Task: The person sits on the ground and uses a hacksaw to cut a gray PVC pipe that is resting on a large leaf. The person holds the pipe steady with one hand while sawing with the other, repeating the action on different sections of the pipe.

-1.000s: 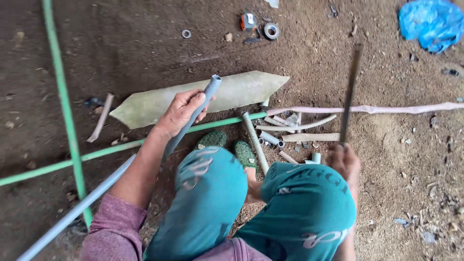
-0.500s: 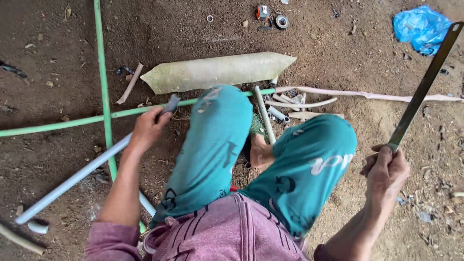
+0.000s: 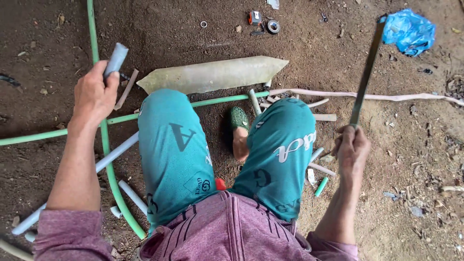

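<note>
While the person crouches over the dirt floor (image 3: 58, 29), the left hand (image 3: 94, 94) grips a grey pipe (image 3: 115, 60); the right hand (image 3: 352, 150) clasps a long blade (image 3: 367, 72), perhaps a saw.

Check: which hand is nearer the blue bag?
Right. The right hand grips a long blade whose tip reaches up beside the blue bag; the left hand, holding a grey pipe, is across the frame.

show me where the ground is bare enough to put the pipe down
Bare dirt lies above the pale tapered sack, left of the small tape roll, and at the right between the long metal blade and crumpled blue plastic bag. Crowded: pipe offcuts by the knees, green hoses under the left hand.
</note>
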